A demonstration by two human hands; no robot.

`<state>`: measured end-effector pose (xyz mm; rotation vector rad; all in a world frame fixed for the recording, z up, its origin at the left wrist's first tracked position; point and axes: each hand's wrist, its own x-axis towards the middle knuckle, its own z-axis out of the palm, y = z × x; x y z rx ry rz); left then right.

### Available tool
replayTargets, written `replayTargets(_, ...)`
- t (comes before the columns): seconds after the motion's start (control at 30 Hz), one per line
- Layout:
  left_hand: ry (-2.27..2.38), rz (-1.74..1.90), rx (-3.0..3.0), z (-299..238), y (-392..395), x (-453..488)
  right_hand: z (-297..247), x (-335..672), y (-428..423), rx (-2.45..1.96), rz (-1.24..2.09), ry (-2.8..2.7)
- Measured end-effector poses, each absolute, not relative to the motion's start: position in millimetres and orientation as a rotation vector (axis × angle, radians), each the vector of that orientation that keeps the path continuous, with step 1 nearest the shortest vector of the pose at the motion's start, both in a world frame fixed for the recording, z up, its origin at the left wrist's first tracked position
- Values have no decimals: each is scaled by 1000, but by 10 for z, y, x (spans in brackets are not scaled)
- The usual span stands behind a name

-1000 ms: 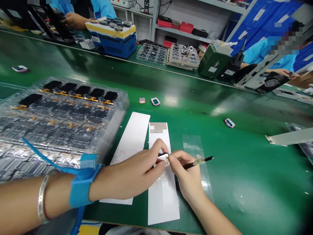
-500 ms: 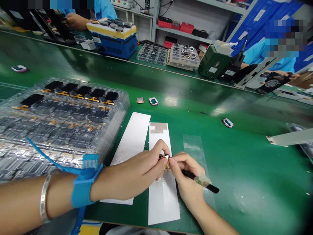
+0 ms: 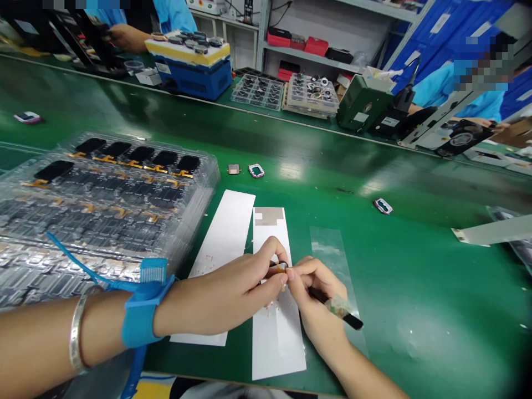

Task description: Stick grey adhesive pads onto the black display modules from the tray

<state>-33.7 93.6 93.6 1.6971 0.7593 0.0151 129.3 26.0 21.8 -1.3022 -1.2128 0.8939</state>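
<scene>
In the head view, the left hand [image 3: 249, 282] pinches a small dark-edged part [image 3: 280, 266] with an orange strip between thumb and fingers, over the right one of 2 white cards [image 3: 276, 343]. The right hand [image 3: 319, 318] has its thumb and forefinger together at the part's edge, its grip closed around a slim dark tool [image 3: 343, 311], right of which lies green tabletop [image 3: 415, 277]

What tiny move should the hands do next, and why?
Maybe the right hand should gently press the thin orange strip against the small black part. The left hand pinches that part, the right hand's fingers are at its edge, and the slim black stick with a pale band is tucked in that hand, pointing away.
</scene>
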Motion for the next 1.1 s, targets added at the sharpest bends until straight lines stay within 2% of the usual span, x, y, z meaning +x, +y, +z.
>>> replayTargets(0.4, 779, 46, 1797, 924, 944, -334, 225, 1317, 280, -1315, 957, -1194)
replayTargets(0.6, 817, -14, 1939, 856, 933, -355, 404, 1606, 315, -1036, 892, -1086)
replayTargets(0.73, 852, -82, 2102, 803, 926, -372, 338, 1759, 165, -1081, 894, -1180)
replayTargets(0.87, 877, 27, 2141, 883, 935, -342, 218, 1850, 42, -1203, 971, -1177)
replayTargets(1.0, 644, 219, 2220, 1085, 785, -362, 223, 1933, 20, -1263, 838, -1172)
replayTargets(1.1, 598, 228, 2018, 1034, 528, -585, 256, 1958, -2, -1294, 762, -1166)
